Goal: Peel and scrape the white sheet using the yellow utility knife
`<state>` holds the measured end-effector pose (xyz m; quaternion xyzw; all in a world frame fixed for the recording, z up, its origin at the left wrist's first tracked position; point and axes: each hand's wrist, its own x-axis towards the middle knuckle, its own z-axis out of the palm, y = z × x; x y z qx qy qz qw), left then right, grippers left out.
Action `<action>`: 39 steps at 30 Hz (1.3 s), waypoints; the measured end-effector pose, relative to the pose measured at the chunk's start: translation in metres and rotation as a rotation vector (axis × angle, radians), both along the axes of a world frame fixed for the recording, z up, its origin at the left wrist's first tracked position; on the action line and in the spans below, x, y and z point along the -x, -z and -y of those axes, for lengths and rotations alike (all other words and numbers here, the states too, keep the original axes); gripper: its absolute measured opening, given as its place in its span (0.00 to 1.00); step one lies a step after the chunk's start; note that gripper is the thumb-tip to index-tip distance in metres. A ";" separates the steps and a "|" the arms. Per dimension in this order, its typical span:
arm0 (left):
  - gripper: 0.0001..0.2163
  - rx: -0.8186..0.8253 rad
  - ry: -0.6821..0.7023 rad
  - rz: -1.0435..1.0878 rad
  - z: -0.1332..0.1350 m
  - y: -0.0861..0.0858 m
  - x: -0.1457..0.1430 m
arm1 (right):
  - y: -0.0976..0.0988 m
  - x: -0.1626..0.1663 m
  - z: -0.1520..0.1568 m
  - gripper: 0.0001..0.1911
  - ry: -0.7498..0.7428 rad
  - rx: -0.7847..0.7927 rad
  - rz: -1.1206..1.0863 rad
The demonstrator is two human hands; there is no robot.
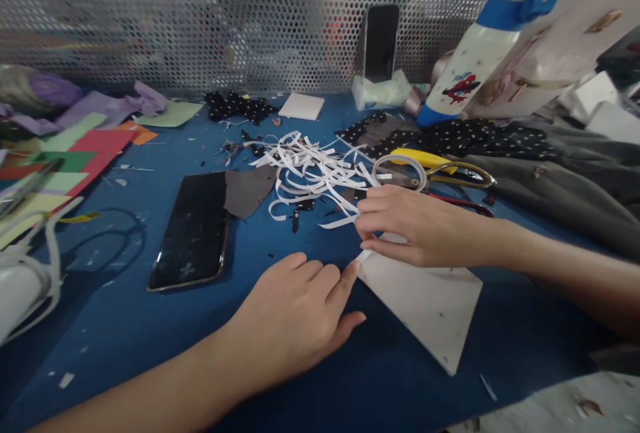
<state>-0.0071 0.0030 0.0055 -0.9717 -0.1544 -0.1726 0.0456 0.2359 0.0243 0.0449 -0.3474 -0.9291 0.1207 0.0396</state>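
While both hands work low over the blue desk (150, 353), the widest thing near them is the grey cloth (565, 186) spread well beyond the right hand (425, 229), toward the far right edge. Next in size is the white sheet (425, 303), a folded, triangle-shaped piece lying flat on the desk, partly under the right hand and just beside the left hand (295, 323). That right hand lies flat and nearly closed on the sheet's upper edge, fingers together, pinning it down. The left hand rests palm down, loosely spread, holding nothing, its forefinger tip touching the sheet's pointed corner. A dark phone (195, 229) lies face up beyond the left hand, well apart from it. A heap of white paper strips (313, 173) sits just past the right hand's fingertips, one strip touching them. Yellow-handled scissors (440, 167) lie behind that hand.

As a judgement, pressing a fold or corner seems to be the step in hand. To do it well, the right hand should bear down evenly so the sheet cannot slide on the smooth desk, while the left forefinger runs along the edge from the corner, with stray strips kept out from under the sheet
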 end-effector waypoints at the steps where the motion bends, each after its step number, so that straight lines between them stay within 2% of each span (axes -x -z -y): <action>1: 0.22 0.002 -0.004 0.001 0.001 0.000 0.000 | 0.001 0.000 0.001 0.12 -0.005 -0.013 0.017; 9: 0.22 0.049 -0.012 -0.004 0.001 0.002 0.001 | 0.011 -0.006 -0.001 0.12 0.040 -0.271 0.142; 14: 0.22 0.065 -0.007 0.010 0.000 0.003 0.001 | 0.010 -0.006 -0.004 0.14 0.063 -0.198 0.050; 18: 0.21 0.076 -0.008 0.012 -0.001 0.004 0.001 | 0.013 -0.002 0.000 0.12 0.073 -0.160 -0.012; 24: 0.20 0.084 -0.006 0.019 0.000 0.005 0.001 | 0.016 0.002 0.005 0.10 0.052 -0.133 0.001; 30: 0.20 0.078 -0.008 0.011 0.000 0.005 0.001 | 0.018 0.003 0.007 0.08 0.057 -0.131 0.025; 39: 0.21 0.049 -0.008 0.016 -0.004 0.004 -0.004 | 0.016 0.001 0.007 0.08 0.076 -0.222 0.068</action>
